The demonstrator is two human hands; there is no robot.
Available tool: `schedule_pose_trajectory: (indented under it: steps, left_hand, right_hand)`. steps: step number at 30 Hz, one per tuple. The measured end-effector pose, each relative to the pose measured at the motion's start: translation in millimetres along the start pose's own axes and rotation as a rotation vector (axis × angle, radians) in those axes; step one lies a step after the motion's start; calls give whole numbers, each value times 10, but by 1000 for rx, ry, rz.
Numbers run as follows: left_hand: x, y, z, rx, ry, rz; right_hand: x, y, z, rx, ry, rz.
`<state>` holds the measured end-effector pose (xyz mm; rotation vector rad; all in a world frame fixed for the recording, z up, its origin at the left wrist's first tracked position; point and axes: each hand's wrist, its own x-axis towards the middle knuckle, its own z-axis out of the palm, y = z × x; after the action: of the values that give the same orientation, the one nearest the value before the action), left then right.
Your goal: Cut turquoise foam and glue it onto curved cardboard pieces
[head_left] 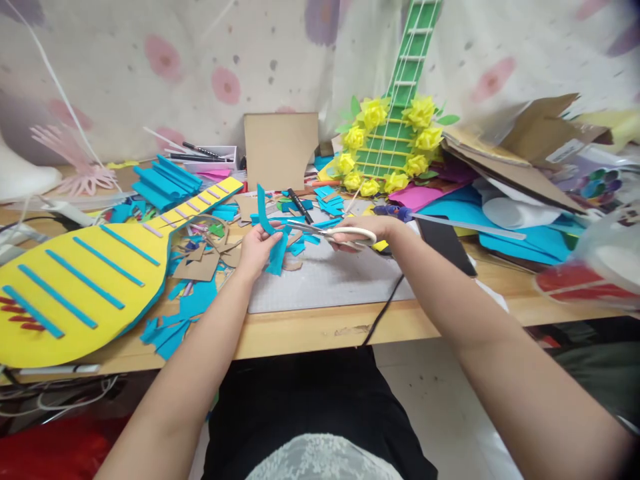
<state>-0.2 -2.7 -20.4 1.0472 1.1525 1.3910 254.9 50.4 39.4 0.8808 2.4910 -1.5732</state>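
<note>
My left hand (257, 248) pinches a bent strip of blue paper (263, 212) over the left part of a pale grey mat (320, 289). In my right hand (363, 230) is a pair of white-handled scissors (351, 233), fingers closed round the handles. The blades reach left to the blue paper beside my left fingertips; whether they are cutting into it I cannot tell. Blue paper scraps (200, 300) and torn brown cardboard pieces (197, 267) lie left of my left hand. A black pen (300, 205) rests just behind the blades.
A yellow guitar-shaped piece (90, 233) with blue strips covers the table's left. At the back stand a cardboard sheet (280, 152) and a green guitar-shaped piece (395, 143) with yellow paper flowers. A glue gun (395, 212), a black flat object (445, 247) and piled cardboard (515, 167) lie right.
</note>
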Motion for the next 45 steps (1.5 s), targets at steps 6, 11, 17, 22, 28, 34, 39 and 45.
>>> schedule_pose_trajectory:
  steps: [6, 11, 17, 22, 28, 34, 39, 45]
  left_hand:
    - [-3, -1, -4, -12, -96, 71]
    - [-24, 3, -3, -35, -134, 61]
    - [-61, 39, 20, -40, -158, 7]
    - [-54, 56, 1, -49, -179, -14]
    - [-24, 24, -22, -62, -140, -4]
    - [23, -32, -25, -121, 0, 81]
    - [-10, -36, 9, -119, -74, 166]
    - [-79, -8, -10, -96, -164, 118]
  right_hand:
    - [-86, -37, -186, 13, -99, 105]
    - [-94, -127, -175, 58, -96, 195]
    - [-57, -202, -141, 128, -11, 236]
    - [-67, -154, -204, 118, -79, 195]
    - [-130, -87, -221, 65, -44, 143]
    - [68, -88, 103, 224, 419, 36]
    - [552, -213, 463, 466, 774, -53]
    - [905, -304, 591, 480, 907, -108]
